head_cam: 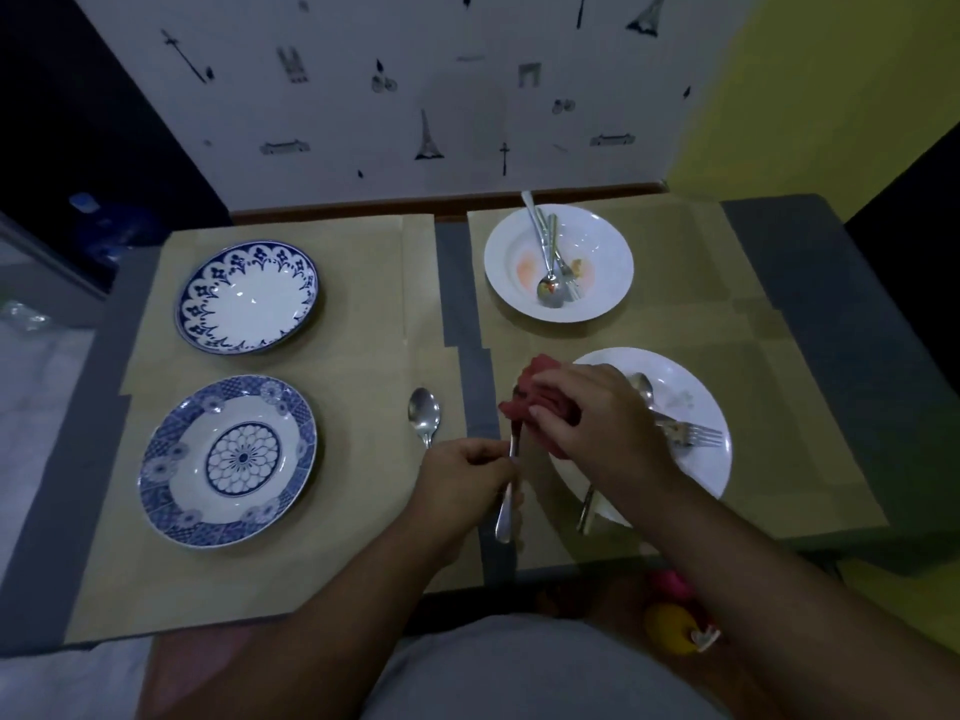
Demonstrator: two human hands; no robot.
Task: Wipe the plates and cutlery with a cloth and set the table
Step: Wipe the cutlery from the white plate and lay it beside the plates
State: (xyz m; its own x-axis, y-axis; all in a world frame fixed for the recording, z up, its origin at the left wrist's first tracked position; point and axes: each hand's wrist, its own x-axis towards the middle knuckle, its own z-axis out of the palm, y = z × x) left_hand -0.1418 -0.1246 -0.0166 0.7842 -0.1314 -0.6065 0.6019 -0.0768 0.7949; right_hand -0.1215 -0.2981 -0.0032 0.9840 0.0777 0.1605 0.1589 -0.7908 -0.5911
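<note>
Wiping the cutlery is the step in hand. A piece of cutlery (506, 511) is held over the desk (337, 537), at the near middle, between a spoon (424, 414) lying on the left and the near white plate (696, 407) on the right. Its thin handle is pinched by the fingers (488, 454) of the left hand (467, 467), which are curled round it. Its head is wrapped in the red cloth (540, 394), and the cloth is gripped by the right hand (597, 423), with the fingers bunched over it. The head is hidden, so it cannot be told if it is a spoon or a fork.

The long side of the piece runs almost straight away from the person. The handle end points back at the person. The head end points to the far wall, tipped a little to the right.

Next, the cloth likely needs to be rubbed along the head. Then the piece can be laid beside the spoon, near the blue plate (171, 459). A fork (698, 434) on the near white plate and more cutlery on the smeared far plate (602, 241) seem not yet wiped, so much of the job is left.
</note>
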